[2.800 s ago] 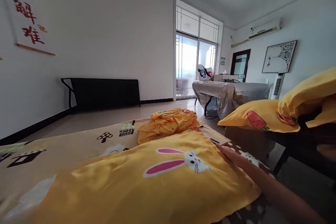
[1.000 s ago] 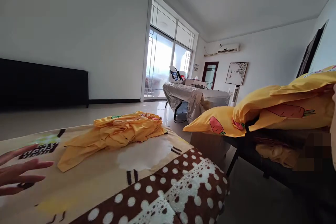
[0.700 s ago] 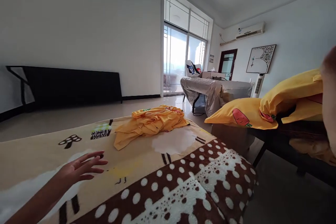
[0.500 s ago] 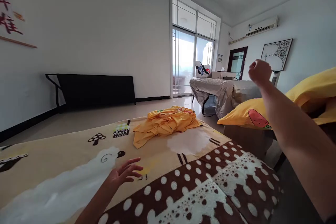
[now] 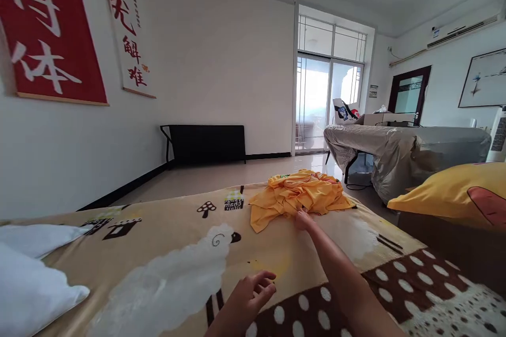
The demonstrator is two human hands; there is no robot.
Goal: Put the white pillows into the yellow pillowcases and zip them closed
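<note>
A crumpled yellow cloth [image 5: 290,195] lies in a heap near the far edge of a bed covered by a beige blanket [image 5: 166,237] with a sheep print. My right hand [image 5: 303,219] reaches out to the near side of the heap, its fingers closed on the cloth's edge; the fingertips are partly hidden in the folds. Lower in the view, my left hand [image 5: 253,292] hovers over the blanket with loosely bent fingers, apart from one another and holding nothing.
White pillows [image 5: 31,279] lie at the left. A yellow pillow [image 5: 454,195] with a carrot print rests at the right. Beyond the bed stand a plastic-covered table [image 5: 395,152] and a black folded frame [image 5: 207,145] against the wall.
My right hand has come down from its raised place at the right to the yellow cloth and taken hold of it. The view has turned left, bringing the white pillows into sight.
</note>
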